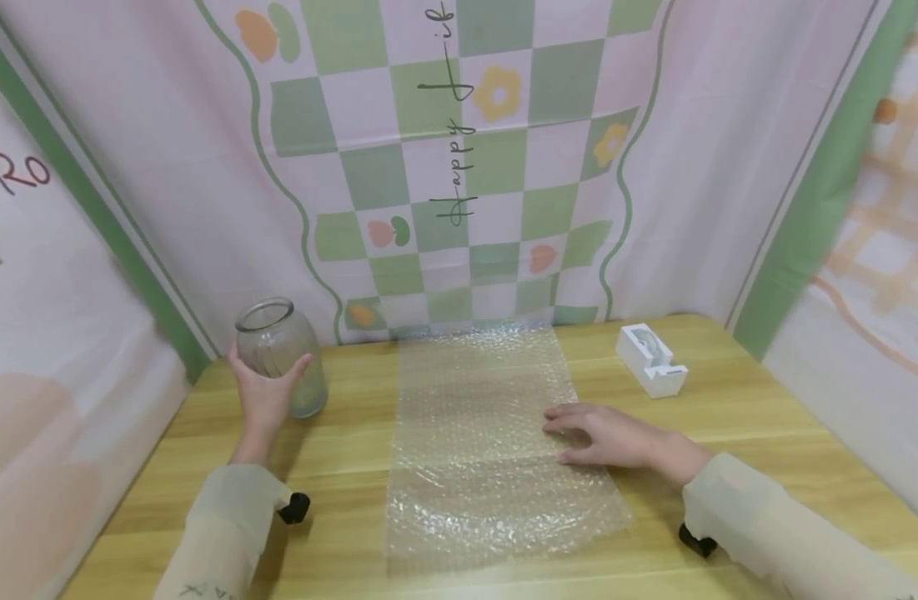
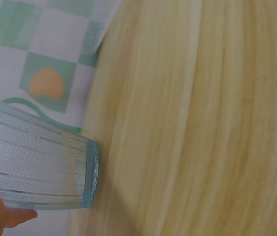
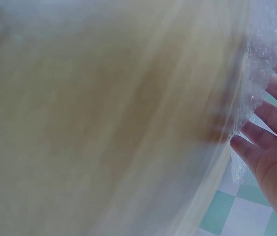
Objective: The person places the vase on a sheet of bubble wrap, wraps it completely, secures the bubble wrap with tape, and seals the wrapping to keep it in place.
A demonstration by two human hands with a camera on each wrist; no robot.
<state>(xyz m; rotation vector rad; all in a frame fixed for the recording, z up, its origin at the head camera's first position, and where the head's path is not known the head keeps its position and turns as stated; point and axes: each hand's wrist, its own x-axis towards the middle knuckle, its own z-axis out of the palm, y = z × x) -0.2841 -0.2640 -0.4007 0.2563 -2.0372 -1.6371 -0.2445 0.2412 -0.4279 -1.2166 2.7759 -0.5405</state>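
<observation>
My left hand (image 1: 263,396) is wrapped around the side of a clear ribbed glass jar (image 1: 308,379) with a wide open mouth, upright at the back left of the table. In the left wrist view the jar's thick base (image 2: 90,174) shows near the wood, with a fingertip along its side; whether it touches the table, I cannot tell. A sheet of bubble wrap (image 1: 481,442) lies flat across the middle. At its right edge rests my right hand (image 1: 612,437), fingers loosely bent and holding nothing; the right wrist view shows the fingers (image 3: 259,135) spread beside the wrap.
A white tape dispenser (image 1: 651,362) with a roll of clear tape stands at the back right of the wooden table (image 1: 744,425). Behind the table hangs a green checkered curtain (image 1: 496,158), and printed cloths hang on both sides.
</observation>
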